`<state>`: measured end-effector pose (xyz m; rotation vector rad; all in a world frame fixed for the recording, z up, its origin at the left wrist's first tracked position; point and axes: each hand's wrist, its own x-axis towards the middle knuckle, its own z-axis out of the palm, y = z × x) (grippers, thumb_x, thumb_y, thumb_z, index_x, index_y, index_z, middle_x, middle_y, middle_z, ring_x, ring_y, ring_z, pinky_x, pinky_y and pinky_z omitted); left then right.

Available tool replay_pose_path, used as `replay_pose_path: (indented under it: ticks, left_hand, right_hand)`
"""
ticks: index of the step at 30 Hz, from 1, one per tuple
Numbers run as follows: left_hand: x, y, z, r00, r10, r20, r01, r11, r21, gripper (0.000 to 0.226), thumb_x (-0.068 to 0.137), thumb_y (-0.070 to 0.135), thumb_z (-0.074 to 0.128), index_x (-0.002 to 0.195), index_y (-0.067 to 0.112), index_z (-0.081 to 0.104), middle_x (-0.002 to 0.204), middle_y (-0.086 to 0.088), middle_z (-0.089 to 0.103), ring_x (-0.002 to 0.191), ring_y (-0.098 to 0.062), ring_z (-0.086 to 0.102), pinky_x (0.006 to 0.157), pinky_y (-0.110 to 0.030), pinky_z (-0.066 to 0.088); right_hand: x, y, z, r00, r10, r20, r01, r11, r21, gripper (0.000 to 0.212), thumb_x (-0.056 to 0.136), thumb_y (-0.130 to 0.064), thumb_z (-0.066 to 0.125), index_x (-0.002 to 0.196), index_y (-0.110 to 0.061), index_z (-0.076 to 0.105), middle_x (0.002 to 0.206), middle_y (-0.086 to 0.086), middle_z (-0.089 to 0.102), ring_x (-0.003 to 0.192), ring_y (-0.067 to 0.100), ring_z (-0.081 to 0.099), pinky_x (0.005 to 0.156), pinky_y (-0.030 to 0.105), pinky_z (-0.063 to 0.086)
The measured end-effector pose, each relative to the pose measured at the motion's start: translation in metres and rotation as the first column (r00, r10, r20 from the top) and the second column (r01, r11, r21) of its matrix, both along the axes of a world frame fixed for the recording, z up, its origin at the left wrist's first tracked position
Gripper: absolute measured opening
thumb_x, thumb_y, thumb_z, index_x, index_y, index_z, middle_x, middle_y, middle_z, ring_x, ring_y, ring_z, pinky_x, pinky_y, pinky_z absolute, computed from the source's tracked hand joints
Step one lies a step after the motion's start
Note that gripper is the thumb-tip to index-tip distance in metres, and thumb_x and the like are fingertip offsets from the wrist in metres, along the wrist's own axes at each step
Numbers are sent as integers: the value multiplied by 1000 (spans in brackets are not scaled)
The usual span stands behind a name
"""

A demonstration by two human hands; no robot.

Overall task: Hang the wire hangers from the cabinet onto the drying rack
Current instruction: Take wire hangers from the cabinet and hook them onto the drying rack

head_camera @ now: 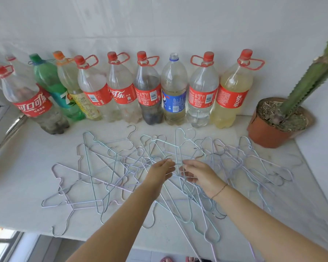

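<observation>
Several thin wire hangers [106,167], pale blue and lilac, lie tangled across the white cabinet top [27,167]. Both of my hands reach into the middle of the pile. My left hand [160,173] has its fingertips on a wire between the two hands and seems to pinch it. My right hand [197,176], with a thin bracelet at the wrist, curls its fingers round a hanger wire [185,178] in the same spot. One long pale hanger [178,210] runs from under my hands toward the front edge. No drying rack is in view.
A row of several large plastic drink bottles [148,91] stands along the white wall behind the pile. A potted cactus [276,121] sits at the back right corner. A window frame [0,114] is at the left, and the floor shows below the front edge.
</observation>
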<state>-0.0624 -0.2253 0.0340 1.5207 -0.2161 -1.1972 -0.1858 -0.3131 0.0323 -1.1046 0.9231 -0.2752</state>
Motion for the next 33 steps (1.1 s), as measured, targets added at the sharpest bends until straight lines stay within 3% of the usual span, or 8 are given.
replay_pose_path:
  ticks: [7,11,13,18,21,25,29,33]
  left_hand:
    - [11,-4,14,993,40,-112,-51,995,-88,13,93,12,51,95,6,62,87,-7,68,77,-19,64,72,-27,53]
    - [20,4,18,991,90,-102,-101,989,-110,17,95,5,45,102,8,61,69,1,63,58,-9,61,59,-18,52]
    - [25,11,20,991,91,-94,-101,988,-116,20,96,4,43,101,10,61,66,3,64,56,-8,60,59,-17,52]
    - [31,26,27,995,84,-59,-91,988,-128,21,95,4,43,99,11,62,65,6,66,64,-11,58,65,-18,52]
    - [31,34,30,996,83,-45,-88,987,-131,22,95,3,43,95,13,63,66,6,66,65,-10,58,69,-20,49]
    - [33,43,29,991,109,-73,-117,985,-127,22,95,2,43,102,10,63,66,4,67,61,-9,60,67,-20,51]
    - [37,50,33,991,120,-49,-125,987,-104,23,95,4,45,104,14,63,74,1,66,62,-9,61,63,-18,49]
    - [44,54,38,993,115,-21,-116,989,-95,24,96,6,43,105,18,63,78,1,67,63,-8,62,59,-17,47]
  right_hand:
    - [-3,32,1,968,245,50,-246,969,12,20,90,-12,54,106,-19,63,91,-3,68,87,15,63,76,23,43]
    - [-2,19,-19,996,-25,-91,12,990,-139,19,84,-3,60,102,-4,66,95,11,64,81,17,56,68,18,42]
    - [-3,6,-29,976,-143,-167,104,969,-226,24,83,1,58,107,2,64,107,16,65,95,22,60,80,22,45]
    - [2,-8,-42,963,-132,-235,78,971,-227,37,87,-3,56,123,4,53,124,16,57,118,29,53,97,30,38]
    - [6,-10,-46,956,-114,-269,65,981,-184,34,88,-7,55,121,0,55,99,5,59,96,21,55,89,30,40]
    - [8,-11,-38,962,-89,-259,63,993,-104,13,88,-5,48,86,-2,61,74,13,47,47,7,38,52,22,28]
    - [5,-14,-24,961,-194,-199,175,979,-107,30,86,1,49,107,22,47,62,12,46,51,14,39,54,23,26]
    - [1,-12,-3,961,-265,-73,262,964,-49,23,88,5,49,108,6,59,61,10,54,47,13,49,46,19,40]
